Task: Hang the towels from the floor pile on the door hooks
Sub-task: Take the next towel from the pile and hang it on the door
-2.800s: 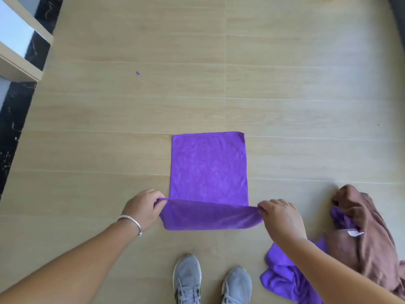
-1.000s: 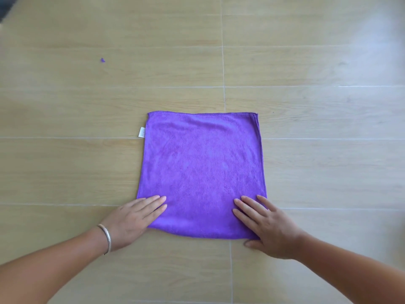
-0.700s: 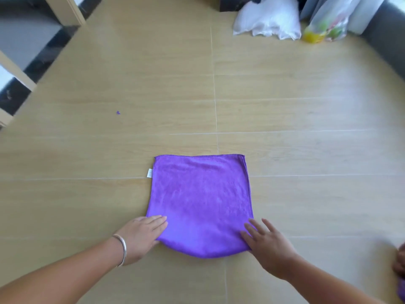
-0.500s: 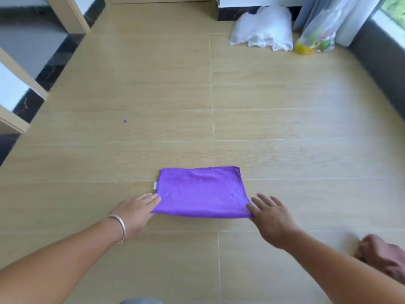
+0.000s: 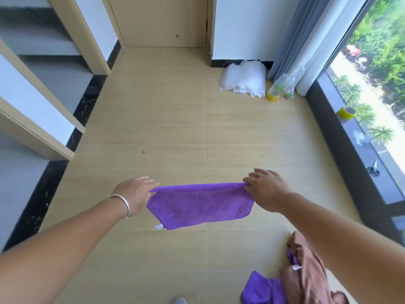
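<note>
Wood-toned floor (image 5: 175,119) fills most of the view, running away to a closed door (image 5: 162,20) at the far end; no hooks show on the part of it in view (its upper part is out of frame). Bottom right lies the floor pile (image 5: 306,279), brown cloth heaped over purple, close by the person's right forearm.

Between the two hands hangs the folded purple towel (image 5: 199,205), clear of the floor, its long axis running left to right across the body and its folded upper edge stretched taut. The left hand (image 5: 134,194), a bracelet (image 5: 122,204) on its wrist, has its fingers (image 5: 149,185) closed on the left end of that edge; the right hand (image 5: 266,189) pinches the right end, its other fingers (image 5: 263,172) splayed out flat above. A small white tag (image 5: 159,226) dangles at the lower left corner.

Both hands are equally near, one at each end. Judging from this, the door lies straight ahead and well apart, so the towel must be carried forward, broadside on, before any hanging.
</note>
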Demonstrator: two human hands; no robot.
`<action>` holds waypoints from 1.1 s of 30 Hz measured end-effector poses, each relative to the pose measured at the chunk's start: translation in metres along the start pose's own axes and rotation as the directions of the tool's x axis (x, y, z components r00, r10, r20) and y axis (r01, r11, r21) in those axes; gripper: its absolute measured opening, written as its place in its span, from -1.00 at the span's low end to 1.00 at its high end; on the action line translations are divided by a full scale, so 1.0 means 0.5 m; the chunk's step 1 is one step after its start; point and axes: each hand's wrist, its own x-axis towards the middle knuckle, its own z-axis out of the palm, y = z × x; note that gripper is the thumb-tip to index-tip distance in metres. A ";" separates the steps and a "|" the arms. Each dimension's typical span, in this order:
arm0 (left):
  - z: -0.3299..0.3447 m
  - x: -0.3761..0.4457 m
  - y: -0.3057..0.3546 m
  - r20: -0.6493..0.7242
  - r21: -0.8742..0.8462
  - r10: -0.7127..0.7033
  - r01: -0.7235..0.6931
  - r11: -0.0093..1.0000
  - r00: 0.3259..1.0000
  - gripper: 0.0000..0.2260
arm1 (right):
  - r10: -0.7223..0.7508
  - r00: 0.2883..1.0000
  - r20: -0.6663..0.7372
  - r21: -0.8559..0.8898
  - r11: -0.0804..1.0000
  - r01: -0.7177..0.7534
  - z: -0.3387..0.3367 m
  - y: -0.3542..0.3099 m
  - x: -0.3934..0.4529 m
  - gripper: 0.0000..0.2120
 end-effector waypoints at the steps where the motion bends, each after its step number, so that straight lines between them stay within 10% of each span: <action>1: -0.059 -0.029 -0.001 -0.003 -0.026 -0.001 0.000 1.000 1.000 -0.62 | -0.011 1.000 0.013 0.007 1.000 0.011 -0.062 0.000 -0.027 -0.60; 16: -0.802 -0.342 -0.035 -0.409 -0.143 0.003 -0.067 0.988 0.913 -0.73 | 0.057 0.977 -0.205 0.013 0.998 -0.055 -0.851 -0.009 -0.270 -0.64; 33: -1.194 -0.598 -0.099 -0.649 -0.077 -0.136 0.113 0.991 0.749 -0.69 | 0.105 0.866 -0.489 -0.014 0.992 -0.128 -1.255 -0.130 -0.411 -0.67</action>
